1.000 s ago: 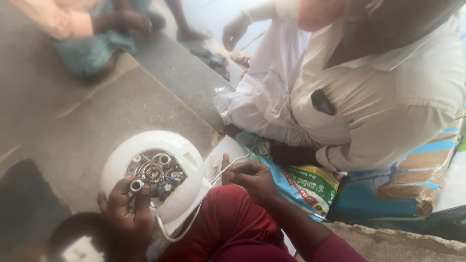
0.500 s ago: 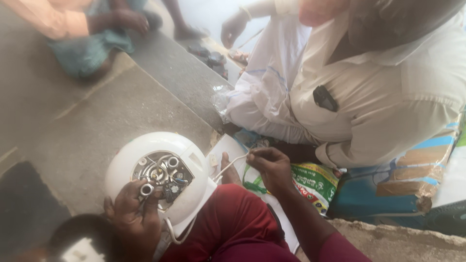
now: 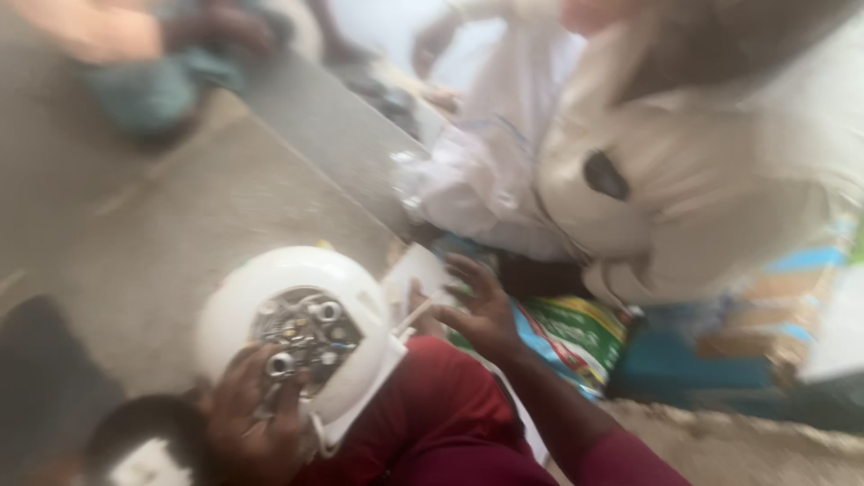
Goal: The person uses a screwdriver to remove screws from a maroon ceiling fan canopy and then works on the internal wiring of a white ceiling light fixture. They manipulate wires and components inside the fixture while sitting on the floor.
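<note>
The picture is blurred by motion. A round white appliance base (image 3: 270,288) rests upside down on my knee, its open middle full of metal parts and wiring (image 3: 301,328). My left hand (image 3: 256,414) grips its near rim, fingers over the metal parts. My right hand (image 3: 481,310) hovers to the right of the base with fingers spread, just beyond a thin white cord (image 3: 418,315) that runs from the base. I cannot tell whether it touches the cord.
A person in a pale shirt (image 3: 702,180) sits close ahead on the right. Another person sits at the far left (image 3: 135,63). A colourful printed sack (image 3: 576,333) lies under my right hand. Grey concrete floor (image 3: 171,207) spreads left; a dark round object (image 3: 144,441) sits bottom left.
My right hand has lifted away from the base and cord, moved right and spread its fingers. The view has swung and blurred. My left hand stays on the base.
</note>
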